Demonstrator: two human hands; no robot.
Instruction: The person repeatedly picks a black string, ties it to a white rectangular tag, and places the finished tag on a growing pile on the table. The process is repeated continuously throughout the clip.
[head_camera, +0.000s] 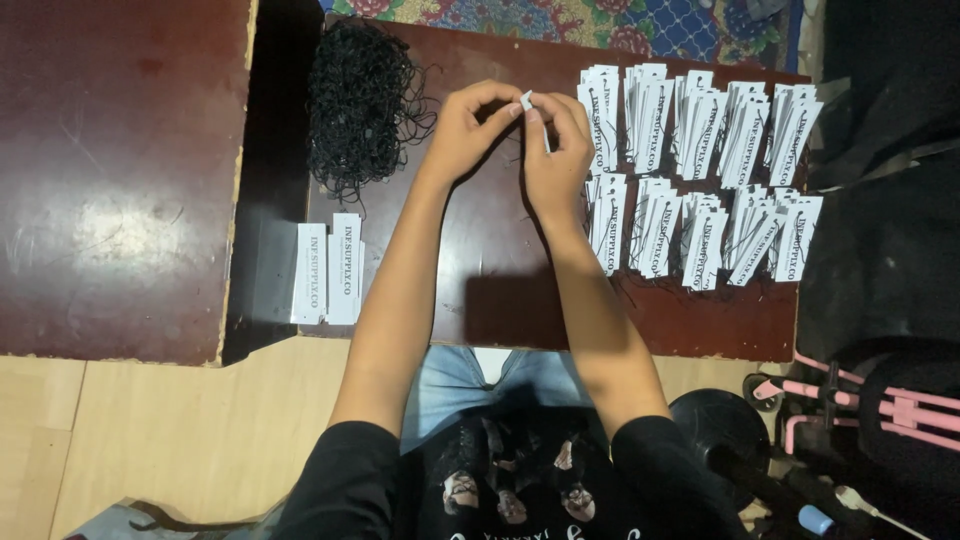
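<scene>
Both my hands meet above the middle of a dark red-brown low table (500, 290). My left hand (468, 125) and my right hand (556, 150) pinch the same small white paper tag (528, 101) between their fingertips, with a thin black string at it. A tangled heap of black strings (362, 100) lies just left of my left hand. Rows of white tags with strings attached (700, 170) are laid out right of my right hand. Two stacks of plain white tags (328, 270) rest at the table's left edge.
A larger dark red table (115, 170) stands to the left, with a dark gap between the two. Pale wooden floor (190, 430) lies below. A pink and black wheeled frame (850, 410) stands at lower right. A patterned rug (600, 25) shows at the top.
</scene>
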